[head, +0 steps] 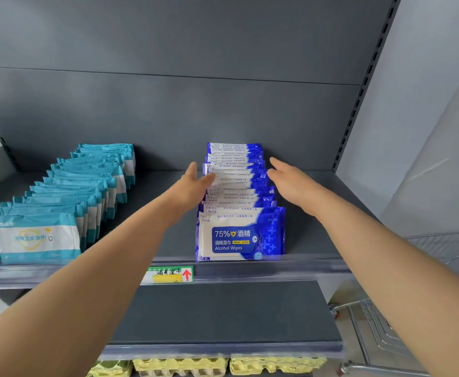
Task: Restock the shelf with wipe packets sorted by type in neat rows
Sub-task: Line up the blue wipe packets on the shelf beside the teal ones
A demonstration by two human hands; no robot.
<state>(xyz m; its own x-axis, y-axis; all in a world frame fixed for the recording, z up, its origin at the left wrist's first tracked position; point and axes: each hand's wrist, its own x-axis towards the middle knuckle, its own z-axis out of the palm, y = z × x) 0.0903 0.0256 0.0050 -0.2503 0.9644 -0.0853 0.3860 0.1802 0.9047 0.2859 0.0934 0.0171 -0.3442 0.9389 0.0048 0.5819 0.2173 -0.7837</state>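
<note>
Two sorted rows stand on the shelf [146,240]: teal packets [59,197] at left, blue alcohol-wipe packets [239,197] at centre. The left hand [195,183] and right hand [291,180], fingers straight, flank the blue row, apparently squaring it; stocking looks nearly finished.

The left hand [195,186] and right hand [292,183] reach forward at matching height, fingers straight, palms turned toward each other.

Bare shelf [149,186] beside blue row [236,186] (both sides).
</note>
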